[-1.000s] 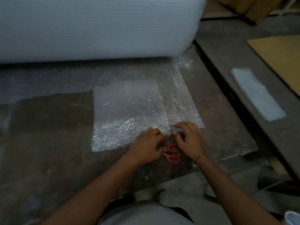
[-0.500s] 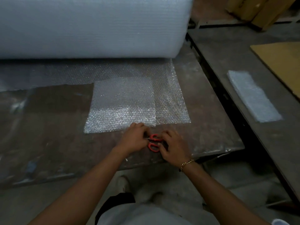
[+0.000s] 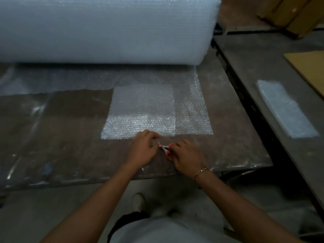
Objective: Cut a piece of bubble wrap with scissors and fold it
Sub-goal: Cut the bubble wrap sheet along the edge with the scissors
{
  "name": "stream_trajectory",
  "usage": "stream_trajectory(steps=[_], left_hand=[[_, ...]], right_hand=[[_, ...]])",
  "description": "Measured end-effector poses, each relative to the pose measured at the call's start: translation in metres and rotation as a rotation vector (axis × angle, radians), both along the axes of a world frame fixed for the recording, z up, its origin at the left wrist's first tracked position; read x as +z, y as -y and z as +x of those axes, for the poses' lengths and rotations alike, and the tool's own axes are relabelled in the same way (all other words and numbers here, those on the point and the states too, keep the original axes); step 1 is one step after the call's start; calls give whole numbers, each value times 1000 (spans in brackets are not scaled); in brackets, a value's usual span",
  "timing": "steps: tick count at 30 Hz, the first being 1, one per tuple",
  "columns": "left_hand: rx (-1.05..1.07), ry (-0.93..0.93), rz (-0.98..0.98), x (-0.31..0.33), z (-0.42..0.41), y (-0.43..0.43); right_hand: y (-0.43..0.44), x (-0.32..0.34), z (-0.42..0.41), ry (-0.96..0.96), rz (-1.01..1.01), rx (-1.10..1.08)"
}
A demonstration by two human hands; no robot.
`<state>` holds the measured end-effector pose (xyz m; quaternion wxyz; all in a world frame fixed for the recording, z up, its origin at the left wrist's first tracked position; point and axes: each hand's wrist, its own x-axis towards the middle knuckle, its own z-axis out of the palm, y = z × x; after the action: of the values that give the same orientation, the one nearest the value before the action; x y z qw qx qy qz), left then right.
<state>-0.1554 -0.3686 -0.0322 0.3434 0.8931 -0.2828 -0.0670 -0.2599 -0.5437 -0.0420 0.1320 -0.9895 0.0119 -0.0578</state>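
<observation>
A big bubble wrap roll (image 3: 105,30) lies across the back of the worktable (image 3: 52,137). Its loose sheet (image 3: 191,111) runs toward me, and a doubled, whiter bubble wrap piece (image 3: 140,111) lies on it. Red-handled scissors (image 3: 166,150) lie just in front of the sheet's near edge. My right hand (image 3: 186,156) grips their handles, blades pointing left. My left hand (image 3: 143,149) has its fingers curled at the wrap's near edge, beside the blade tips. Motion blur hides whether it holds anything.
A folded bubble wrap strip (image 3: 285,109) lies on the grey bench (image 3: 263,64) to the right, with a cardboard sheet (image 3: 310,67) beyond it. A dark gap separates the bench from the worktable. Cardboard boxes (image 3: 289,13) stand at the back right.
Both hands left the wrap's near edge and came to the scissors. My right hand took the handles and turned the scissors so the blades point left. My head pulled back.
</observation>
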Motion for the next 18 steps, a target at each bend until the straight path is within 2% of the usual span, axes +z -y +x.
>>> stream_trajectory(steps=[3, 5, 7, 9, 11, 12, 18], left_hand=[[81, 11, -142, -4, 1, -3], [167, -79, -283, 1, 1, 2], [280, -345, -469, 15, -3, 15], [355, -691, -613, 32, -8, 32], [352, -943, -654, 43, -14, 46], [330, -995, -659, 46, -16, 52], [205, -1048, -666, 51, -24, 74]], right_hand=[[2, 2, 3, 26, 186, -81], [3, 8, 6, 32, 572, -228], [1, 20, 12, -18, 1108, -401], [0, 32, 14, -14, 1432, -480], [-3, 46, 10, -29, 1571, -488], [-4, 53, 7, -38, 1609, -474], [3, 70, -11, -52, 1629, -453]])
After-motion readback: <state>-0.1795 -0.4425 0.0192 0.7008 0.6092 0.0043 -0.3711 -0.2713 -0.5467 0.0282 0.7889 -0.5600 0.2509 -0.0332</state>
